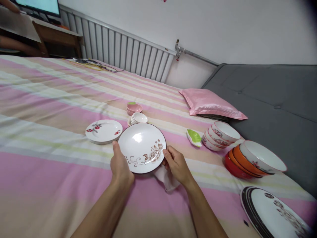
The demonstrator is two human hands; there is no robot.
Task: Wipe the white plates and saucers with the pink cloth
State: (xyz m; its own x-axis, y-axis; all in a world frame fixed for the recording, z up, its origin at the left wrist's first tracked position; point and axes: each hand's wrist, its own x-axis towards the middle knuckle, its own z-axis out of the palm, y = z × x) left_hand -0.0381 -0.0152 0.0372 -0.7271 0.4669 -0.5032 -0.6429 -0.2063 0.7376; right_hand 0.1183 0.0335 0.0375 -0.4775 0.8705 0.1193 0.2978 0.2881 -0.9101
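Observation:
A white plate (pixel 142 145) with a brown flower pattern and a dark rim is tilted up over the striped bedspread (pixel 49 109). My left hand (pixel 120 165) grips its lower left edge, thumb on the rim. My right hand (pixel 176 163) holds the lower right edge, with a white cloth (pixel 166 178) bunched under its fingers. Both hands are closed on the plate.
A stack of red-flowered plates (pixel 104 131) lies left of it; small white dishes (pixel 138 118) and pink dishes (pixel 134 108) behind. Right: a green dish (pixel 194 137), tilted bowls (pixel 221 135), orange and red bowls (pixel 252 162), dark-rimmed plates (pixel 272 211), a pink pillow (pixel 210 104), a grey sofa (pixel 272 92).

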